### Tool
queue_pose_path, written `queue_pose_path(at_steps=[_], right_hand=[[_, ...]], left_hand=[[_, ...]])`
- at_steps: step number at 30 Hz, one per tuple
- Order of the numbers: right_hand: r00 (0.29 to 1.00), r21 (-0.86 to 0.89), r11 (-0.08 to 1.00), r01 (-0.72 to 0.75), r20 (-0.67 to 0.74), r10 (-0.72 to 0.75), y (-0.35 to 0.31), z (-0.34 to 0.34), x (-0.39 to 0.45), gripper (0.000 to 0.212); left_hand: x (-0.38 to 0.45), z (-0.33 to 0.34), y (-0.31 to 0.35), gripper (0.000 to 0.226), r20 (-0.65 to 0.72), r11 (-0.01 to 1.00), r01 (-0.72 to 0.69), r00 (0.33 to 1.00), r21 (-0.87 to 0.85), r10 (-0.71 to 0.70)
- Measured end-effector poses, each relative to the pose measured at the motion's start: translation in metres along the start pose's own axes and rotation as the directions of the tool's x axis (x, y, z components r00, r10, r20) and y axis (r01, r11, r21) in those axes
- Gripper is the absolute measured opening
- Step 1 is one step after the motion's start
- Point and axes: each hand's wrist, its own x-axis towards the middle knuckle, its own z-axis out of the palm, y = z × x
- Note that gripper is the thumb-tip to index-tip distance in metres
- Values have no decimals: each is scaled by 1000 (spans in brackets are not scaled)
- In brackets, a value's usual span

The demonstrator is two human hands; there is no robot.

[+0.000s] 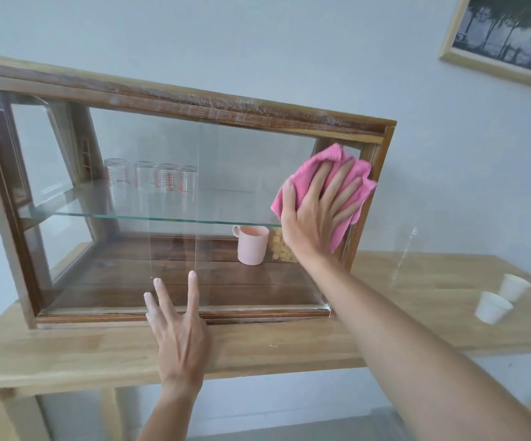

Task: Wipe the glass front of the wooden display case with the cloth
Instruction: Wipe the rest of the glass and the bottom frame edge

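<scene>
A wooden display case (194, 105) with a glass front (245, 173) stands on a light wooden table (257, 345). My right hand (315, 211) lies flat with spread fingers on a pink cloth (327, 157), pressing it against the upper right part of the glass, beside the right frame post. My left hand (178, 329) holds nothing; its fingertips rest on the lower middle of the glass, near the bottom rail, fingers apart.
Inside the case a glass shelf (130, 214) carries several measuring glasses (149, 178); a pink mug (253, 245) and a container of pale blocks (281, 249) stand below. Two white paper cups (499, 297) and a clear bottle (407, 256) stand on the table at right. A framed picture (505, 36) hangs above.
</scene>
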Motion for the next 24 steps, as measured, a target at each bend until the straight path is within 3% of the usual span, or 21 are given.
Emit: queue_pose_path(at_steps=[3,6,9,13,19,22,24], right_hand=[[998,-48,997,62,-27,-64,6,-3,13,79],[998,-48,997,57,31,-56,26,9,-24,79],[987,-73,997,-32,155,43,49,27,-95,83],[916,-178,978,-109,365,168,67,36,-165,81],[805,-325,912,-250,453,382,42,36,-182,86],[769,-363,903,-228,502,396,19,31,-197,73],[788,-306,940,-149,537,300,0,28,-209,57]], left_hand=[[0,1,0,84,-13,1000,-3,1000,-4,3],[2,0,0,84,0,1000,0,1000,-10,0],[3,2,-2,84,-8,1000,-5,1000,-7,5],[3,2,0,82,-8,1000,-9,1000,1,9],[2,4,-2,76,-12,999,-27,1000,32,27],[3,-1,-3,81,-16,1000,-14,1000,17,15],[3,-4,-8,85,-16,1000,-18,1000,-19,17]])
